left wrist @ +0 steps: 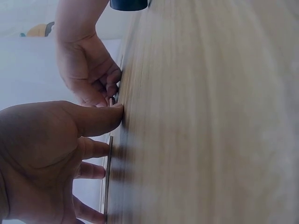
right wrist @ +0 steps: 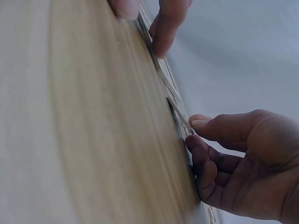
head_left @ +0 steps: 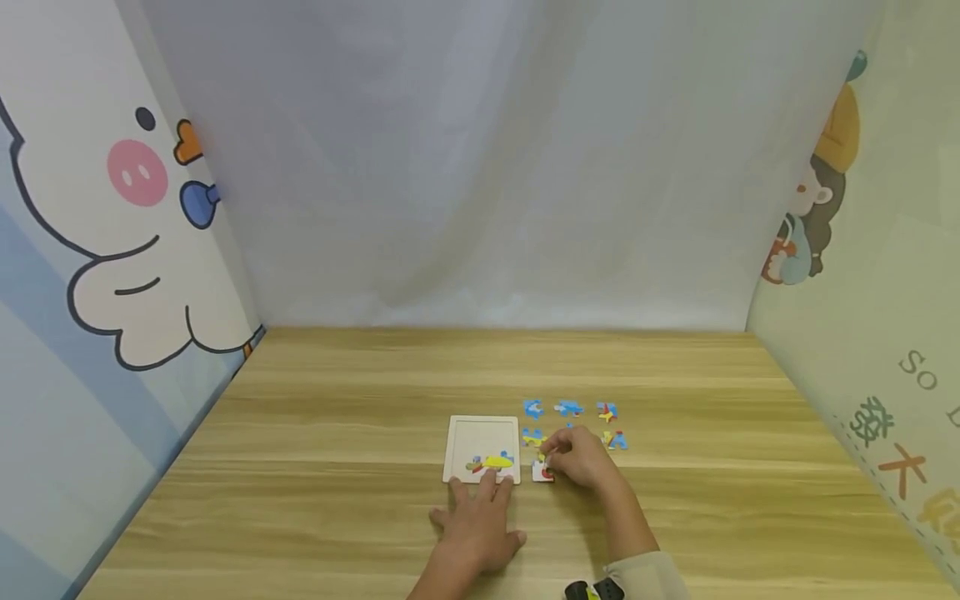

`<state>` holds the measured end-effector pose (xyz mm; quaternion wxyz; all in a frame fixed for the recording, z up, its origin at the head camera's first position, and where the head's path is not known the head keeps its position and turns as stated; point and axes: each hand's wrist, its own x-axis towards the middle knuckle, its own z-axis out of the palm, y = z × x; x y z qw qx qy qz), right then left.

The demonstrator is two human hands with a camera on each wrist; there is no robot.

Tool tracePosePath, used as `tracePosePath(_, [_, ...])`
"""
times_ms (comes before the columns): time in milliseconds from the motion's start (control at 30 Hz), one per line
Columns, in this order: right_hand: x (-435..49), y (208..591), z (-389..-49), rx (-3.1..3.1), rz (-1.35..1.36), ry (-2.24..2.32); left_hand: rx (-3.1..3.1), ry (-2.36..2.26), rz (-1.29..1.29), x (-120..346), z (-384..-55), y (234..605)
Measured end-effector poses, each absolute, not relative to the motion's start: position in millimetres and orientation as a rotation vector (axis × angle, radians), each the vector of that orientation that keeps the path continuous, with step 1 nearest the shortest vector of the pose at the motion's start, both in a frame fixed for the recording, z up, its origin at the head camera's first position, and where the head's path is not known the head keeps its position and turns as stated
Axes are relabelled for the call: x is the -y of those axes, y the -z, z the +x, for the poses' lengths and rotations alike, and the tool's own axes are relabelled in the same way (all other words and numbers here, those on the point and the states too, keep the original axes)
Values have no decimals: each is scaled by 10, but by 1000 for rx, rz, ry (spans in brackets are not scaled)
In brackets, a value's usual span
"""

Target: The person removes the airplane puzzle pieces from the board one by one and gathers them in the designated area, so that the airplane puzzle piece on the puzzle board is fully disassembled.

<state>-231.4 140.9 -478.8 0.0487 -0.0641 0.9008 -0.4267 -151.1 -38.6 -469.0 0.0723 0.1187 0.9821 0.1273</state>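
Note:
A square, light wooden puzzle tray (head_left: 447,446) lies on the table, with a few coloured puzzle pieces (head_left: 498,462) along its near side. My left hand (head_left: 477,527) has its fingers spread, and the fingertips rest on the tray's near edge. Just right of the tray, my right hand (head_left: 582,457) pinches a white and red puzzle piece (head_left: 539,472) between thumb and fingers. In the right wrist view that puzzle piece (right wrist: 179,114) shows as a thin, tilted slab, its lower edge close to the tabletop. The fingers cover part of its picture.
Several loose puzzle pieces, mostly blue and yellow, lie in two rows right of the tray, among them a blue piece (head_left: 569,408) and a red and blue piece (head_left: 607,411). A black band (head_left: 594,590) shows by the right sleeve. A pale curtain (head_left: 480,208) hangs behind the table.

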Motion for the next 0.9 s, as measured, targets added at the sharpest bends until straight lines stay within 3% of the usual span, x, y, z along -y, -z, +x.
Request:
tracePosePath(433, [-1433,4742,-2298,-2708,-228,1333,-2933,-448,327,408,-1488,4665])
tracePosePath(900, [-1438,4593,-2399,-2726,-456,1338,-2880,-486,327,402,-1450,4610])
